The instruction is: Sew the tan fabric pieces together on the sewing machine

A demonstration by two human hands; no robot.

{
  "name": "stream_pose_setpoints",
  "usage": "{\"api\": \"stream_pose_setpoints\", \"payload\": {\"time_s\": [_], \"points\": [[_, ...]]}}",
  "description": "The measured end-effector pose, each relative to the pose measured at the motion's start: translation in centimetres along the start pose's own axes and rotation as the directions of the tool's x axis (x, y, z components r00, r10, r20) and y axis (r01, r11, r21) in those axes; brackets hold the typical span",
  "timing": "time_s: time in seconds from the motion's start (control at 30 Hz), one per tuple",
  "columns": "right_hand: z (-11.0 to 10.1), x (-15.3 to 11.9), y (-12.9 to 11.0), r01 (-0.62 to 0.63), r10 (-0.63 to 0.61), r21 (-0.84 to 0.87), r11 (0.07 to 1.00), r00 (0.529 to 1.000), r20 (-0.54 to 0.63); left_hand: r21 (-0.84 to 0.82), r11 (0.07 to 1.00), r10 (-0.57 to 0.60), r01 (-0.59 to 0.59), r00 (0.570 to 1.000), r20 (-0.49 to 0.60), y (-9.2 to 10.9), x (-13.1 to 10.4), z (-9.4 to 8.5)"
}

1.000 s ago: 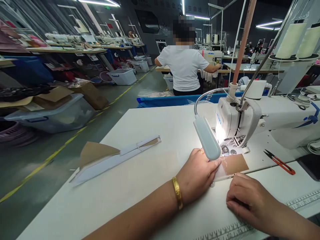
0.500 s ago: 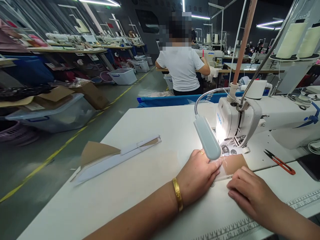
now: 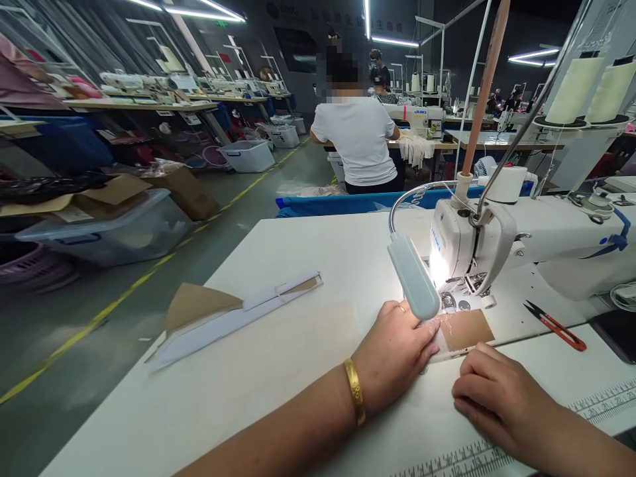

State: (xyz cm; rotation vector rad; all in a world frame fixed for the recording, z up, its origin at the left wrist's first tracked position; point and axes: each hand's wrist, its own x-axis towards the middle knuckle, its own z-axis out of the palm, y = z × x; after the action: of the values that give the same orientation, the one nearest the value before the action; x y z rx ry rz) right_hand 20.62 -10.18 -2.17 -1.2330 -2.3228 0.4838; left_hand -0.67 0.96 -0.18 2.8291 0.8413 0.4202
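Note:
My left hand (image 3: 397, 348), with a gold bangle (image 3: 354, 391) at its wrist, lies on the sewing machine's bed below the needle area. Its fingers are closed and press on thin, pale, see-through material; what is under them is hidden. Beside those fingertips a flat tan piece (image 3: 467, 330) rests on the bed, its kind unclear. My right hand (image 3: 497, 391) is loosely curled on the table just in front of that piece, apart from it, with nothing visible in its fingers. The white sewing machine (image 3: 450, 228) stands behind, and its lamp (image 3: 413, 275) partly covers the left fingers.
Orange-handled thread snips (image 3: 556, 324) and a dark flat object (image 3: 616, 334) lie at the right. A folded white and brown card (image 3: 218, 324) lies on the left of the white table (image 3: 298, 397). A ruler strip (image 3: 467, 457) runs along the front. A person (image 3: 355, 142) sits ahead.
My right hand has drawn slightly back from the tan piece, whose front edge now shows more. My left hand stays in place. The camera view has shifted slightly.

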Motion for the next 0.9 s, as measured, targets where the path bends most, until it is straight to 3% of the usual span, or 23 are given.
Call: {"api": "stream_pose_setpoints", "payload": {"time_s": [0.1, 0.23, 0.5, 0.9], "points": [[-1.5, 0.7, 0.4, 0.002, -0.006, 0.053, 0.999, 0.996, 0.091, -0.001, 1.0, -0.002, 0.002, 1.0, -0.006, 0.0, -0.1, 0.1], [-2.4, 2.5, 1.9, 0.039, -0.039, 0.006, 0.999, 0.999, -0.008, -0.007, 1.0, -0.003, 0.002, 1.0, -0.007, -0.1, -0.4, 0.3], [-0.1, 3.3, 3.2, 0.044, -0.055, -0.096, 0.994, 0.992, -0.115, -0.047, 0.999, -0.008, 0.007, 1.0, -0.024, -0.3, -0.2, 0.0], [0.5, 3.3, 3.5, -0.051, 0.025, -0.17, 0.984, 0.988, -0.151, -0.073, 0.997, 0.013, -0.021, 0.994, -0.113, -2.0, 0.9, 0.8]]}}
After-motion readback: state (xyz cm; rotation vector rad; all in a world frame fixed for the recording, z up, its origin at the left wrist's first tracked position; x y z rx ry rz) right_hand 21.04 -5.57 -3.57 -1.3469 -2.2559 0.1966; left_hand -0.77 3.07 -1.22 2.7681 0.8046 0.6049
